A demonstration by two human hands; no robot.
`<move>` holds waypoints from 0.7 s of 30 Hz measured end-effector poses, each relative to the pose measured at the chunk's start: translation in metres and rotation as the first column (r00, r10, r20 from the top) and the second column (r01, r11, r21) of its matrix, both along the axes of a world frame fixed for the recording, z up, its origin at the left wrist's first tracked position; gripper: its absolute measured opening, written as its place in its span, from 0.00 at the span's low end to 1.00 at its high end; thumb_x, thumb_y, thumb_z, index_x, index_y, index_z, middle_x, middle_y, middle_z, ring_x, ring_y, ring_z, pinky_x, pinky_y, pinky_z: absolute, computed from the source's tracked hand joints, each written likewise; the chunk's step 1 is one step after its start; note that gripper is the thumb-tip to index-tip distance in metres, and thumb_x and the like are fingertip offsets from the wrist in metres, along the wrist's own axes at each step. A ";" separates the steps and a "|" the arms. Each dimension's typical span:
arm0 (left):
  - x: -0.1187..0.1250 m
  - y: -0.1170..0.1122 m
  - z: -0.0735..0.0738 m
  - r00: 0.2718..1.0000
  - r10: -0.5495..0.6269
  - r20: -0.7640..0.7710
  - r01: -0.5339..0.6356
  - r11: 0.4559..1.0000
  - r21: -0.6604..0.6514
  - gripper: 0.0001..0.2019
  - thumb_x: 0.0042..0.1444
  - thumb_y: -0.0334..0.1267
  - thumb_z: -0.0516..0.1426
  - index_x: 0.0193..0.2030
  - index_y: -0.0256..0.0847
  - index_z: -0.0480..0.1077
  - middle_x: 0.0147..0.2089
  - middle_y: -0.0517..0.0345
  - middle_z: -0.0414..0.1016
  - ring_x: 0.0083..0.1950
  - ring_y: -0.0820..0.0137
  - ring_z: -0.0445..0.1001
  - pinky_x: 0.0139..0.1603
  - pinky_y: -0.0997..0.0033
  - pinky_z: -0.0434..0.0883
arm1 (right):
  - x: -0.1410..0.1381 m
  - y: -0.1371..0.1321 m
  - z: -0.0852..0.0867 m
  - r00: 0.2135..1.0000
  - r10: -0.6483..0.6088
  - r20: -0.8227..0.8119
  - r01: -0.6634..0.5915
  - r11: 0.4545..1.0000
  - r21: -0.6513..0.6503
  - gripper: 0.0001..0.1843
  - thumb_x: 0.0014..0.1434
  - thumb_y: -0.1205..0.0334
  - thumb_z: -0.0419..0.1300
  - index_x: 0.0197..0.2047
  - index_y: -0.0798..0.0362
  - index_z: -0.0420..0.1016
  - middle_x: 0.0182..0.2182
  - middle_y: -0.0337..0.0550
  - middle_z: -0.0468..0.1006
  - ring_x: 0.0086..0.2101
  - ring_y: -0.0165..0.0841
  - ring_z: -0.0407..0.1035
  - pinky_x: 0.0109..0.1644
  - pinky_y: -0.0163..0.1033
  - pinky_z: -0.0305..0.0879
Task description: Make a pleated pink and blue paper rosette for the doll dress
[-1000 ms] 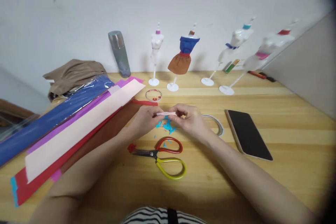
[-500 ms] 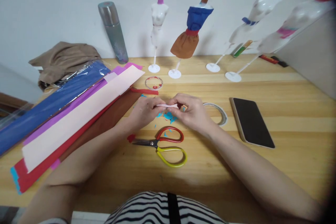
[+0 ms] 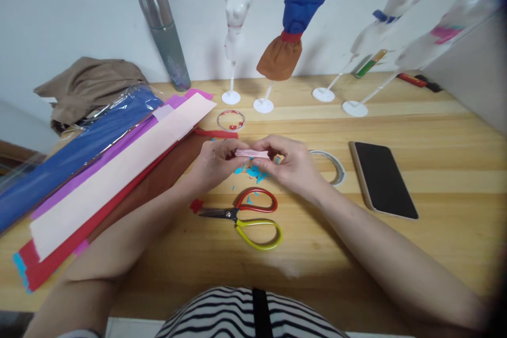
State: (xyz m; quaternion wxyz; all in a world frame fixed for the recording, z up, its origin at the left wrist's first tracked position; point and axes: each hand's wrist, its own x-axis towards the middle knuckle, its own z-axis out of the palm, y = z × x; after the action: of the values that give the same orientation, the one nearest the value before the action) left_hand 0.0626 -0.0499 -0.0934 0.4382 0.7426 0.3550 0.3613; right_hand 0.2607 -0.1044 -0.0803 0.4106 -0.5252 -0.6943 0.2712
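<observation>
Between my two hands is a small, pale pink stack of folded paper (image 3: 252, 153), its layered edge facing me. My left hand (image 3: 217, 161) pinches its left end, and my right hand (image 3: 288, 162) pinches the right end. Under the hands, blue paper scraps (image 3: 256, 172) lie on the wooden table (image 3: 317, 253). Nearer to me rest scissors (image 3: 233, 215) with one red and one yellow handle, blades pointing left. A roll of tape (image 3: 336, 166) lies just beyond my right hand, partly hidden by it.
Sheets of pale pink paper (image 3: 122, 174) and a wrapped blue roll (image 3: 79, 150) lie at left. Behind stand a bottle (image 3: 166, 42), a bare mannequin (image 3: 236, 21), a mannequin in a blue and brown paper dress (image 3: 299, 16) and two others. A phone (image 3: 384, 179) lies at right.
The pink paper has turned so its layered edge shows more widely. Both hands still grip its ends. The whole view has shifted slightly.
</observation>
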 end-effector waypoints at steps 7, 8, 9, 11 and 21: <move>0.001 0.000 -0.001 0.999 -0.039 -0.029 0.038 0.999 -0.018 0.18 0.52 0.39 0.68 0.50 0.39 0.83 0.37 0.55 0.84 0.36 0.70 0.78 0.38 0.73 0.74 | 0.002 0.004 -0.006 1.000 0.015 0.023 -0.015 1.000 0.014 0.05 0.57 0.66 0.64 0.37 0.52 0.82 0.30 0.43 0.82 0.28 0.33 0.69 0.34 0.40 0.65; 0.001 0.000 -0.001 0.998 -0.046 -0.035 0.046 0.999 -0.017 0.20 0.52 0.38 0.68 0.53 0.39 0.82 0.37 0.55 0.84 0.36 0.70 0.78 0.38 0.73 0.75 | 0.002 0.004 -0.007 0.999 0.013 0.030 -0.013 1.000 0.006 0.05 0.57 0.66 0.64 0.37 0.52 0.82 0.30 0.42 0.82 0.28 0.33 0.70 0.35 0.40 0.65; 0.000 0.002 -0.001 0.997 -0.058 -0.049 0.057 0.998 -0.021 0.21 0.52 0.38 0.68 0.54 0.39 0.82 0.36 0.56 0.83 0.36 0.70 0.78 0.38 0.74 0.74 | 0.002 0.005 -0.008 0.999 0.012 0.038 -0.011 1.000 -0.004 0.05 0.57 0.66 0.64 0.37 0.51 0.81 0.30 0.41 0.82 0.29 0.33 0.70 0.35 0.40 0.65; -0.003 0.006 0.003 0.992 -0.079 -0.094 0.076 0.997 -0.034 0.23 0.50 0.38 0.69 0.55 0.38 0.81 0.34 0.57 0.82 0.32 0.73 0.75 0.35 0.75 0.73 | 0.002 0.005 -0.010 0.999 0.009 0.053 -0.008 1.000 -0.019 0.03 0.57 0.65 0.65 0.36 0.50 0.81 0.30 0.41 0.81 0.29 0.34 0.71 0.36 0.40 0.65; -0.036 0.032 0.055 0.944 0.240 -0.226 -0.221 0.969 0.108 0.09 0.54 0.35 0.62 0.39 0.36 0.82 0.25 0.61 0.75 0.26 0.74 0.70 0.30 0.75 0.70 | 0.008 0.011 -0.027 0.977 -0.079 0.198 0.057 0.991 0.117 0.06 0.63 0.64 0.63 0.33 0.49 0.79 0.28 0.42 0.77 0.28 0.35 0.69 0.34 0.40 0.63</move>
State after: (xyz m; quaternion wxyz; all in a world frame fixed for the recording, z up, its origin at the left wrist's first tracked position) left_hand 0.0265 -0.0180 -0.0384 0.3168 0.7509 0.4743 0.3328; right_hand 0.2689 -0.0937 -0.1070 0.3756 -0.5499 -0.7279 0.1634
